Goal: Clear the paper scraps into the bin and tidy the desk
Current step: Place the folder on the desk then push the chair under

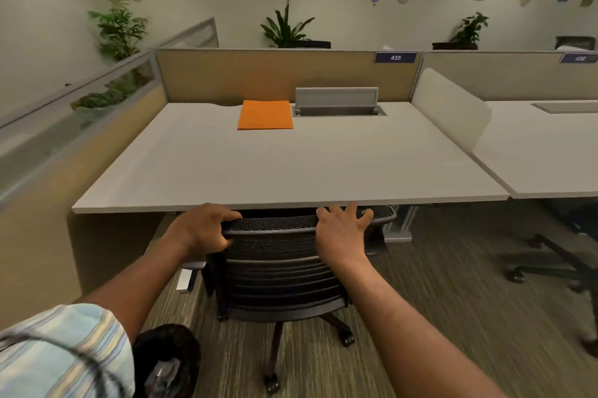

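The desk (291,164) is nearly bare: no paper scraps show on its pale top, only an orange pad (265,115) lying flat near the back edge, just left of an open cable tray (338,111) with its grey flap raised. A dark round bin (166,362) stands on the carpet by the near left corner of the desk, below the person's left elbow; something pale lies inside it, too blurred to name.

Both bare arms reach forward to a black mesh office chair (281,255) tucked at the desk's front edge. The left hand (202,229) is curled over the top rail of the chair's back, fingers wrapped over the rim and thumb against the mesh. The right hand (343,229) lies flatter on the same rail, fingers spread loosely over the top, resting rather than clamped. A striped short sleeve (64,352) covers the left upper arm.

A tan partition (284,73) with a label reading 435 runs behind the desk, with potted plants (288,28) beyond it and blue and yellow shapes strung along the wall. A second desk (543,145) adjoins on the right, and the base of another chair (556,265) shows there on the striped carpet.
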A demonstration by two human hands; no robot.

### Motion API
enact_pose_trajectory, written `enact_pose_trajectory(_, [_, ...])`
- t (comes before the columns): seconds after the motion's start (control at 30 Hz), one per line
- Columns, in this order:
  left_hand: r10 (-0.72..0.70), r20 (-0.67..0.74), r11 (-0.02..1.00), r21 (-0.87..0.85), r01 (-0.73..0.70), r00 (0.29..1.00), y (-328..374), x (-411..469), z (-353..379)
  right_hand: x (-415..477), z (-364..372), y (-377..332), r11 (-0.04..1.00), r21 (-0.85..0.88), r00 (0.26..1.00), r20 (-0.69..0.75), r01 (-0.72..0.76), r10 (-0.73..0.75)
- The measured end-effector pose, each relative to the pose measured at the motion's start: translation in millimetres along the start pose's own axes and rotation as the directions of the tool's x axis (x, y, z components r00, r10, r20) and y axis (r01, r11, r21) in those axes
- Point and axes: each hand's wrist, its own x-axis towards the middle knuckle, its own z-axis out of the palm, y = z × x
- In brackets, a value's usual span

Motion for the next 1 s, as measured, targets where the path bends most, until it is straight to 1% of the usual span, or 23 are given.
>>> enact_pose_trajectory(0.17, [-0.001,0.000,0.999,0.034,0.001,1.000,-17,17,-1,20,7,-5,1.000,0.009,1.000,-0.019,0.007,-0.007])
enact_pose_trajectory(0.33, [0.018,-0.013,0.999,0.043,-0.017,1.000,-33,32,-2,39,10,-13,1.000,0.013,1.000,0.004,-0.020,0.020])
enact_pose_trajectory(0.53, [0.034,0.005,0.999,0.042,-0.034,0.999,-45,45,-8,57,16,-21,0.998,-0.013,0.999,-0.005,-0.054,0.054])
enact_pose_trajectory(0.7, [0.113,-0.062,0.990,0.097,-0.107,0.992,-51,51,-11,67,20,-26,0.995,-0.016,0.995,-0.007,-0.102,0.102])
enact_pose_trajectory(0.8, [0.118,-0.130,0.986,0.129,-0.101,0.985,-55,58,-14,74,19,-27,0.994,-0.017,0.994,-0.004,-0.106,0.106])
enact_pose_trajectory(1.0, [0.106,-0.156,0.988,0.132,-0.086,0.982,-67,71,-10,84,16,-31,0.993,-0.024,0.993,0.017,-0.115,0.115])
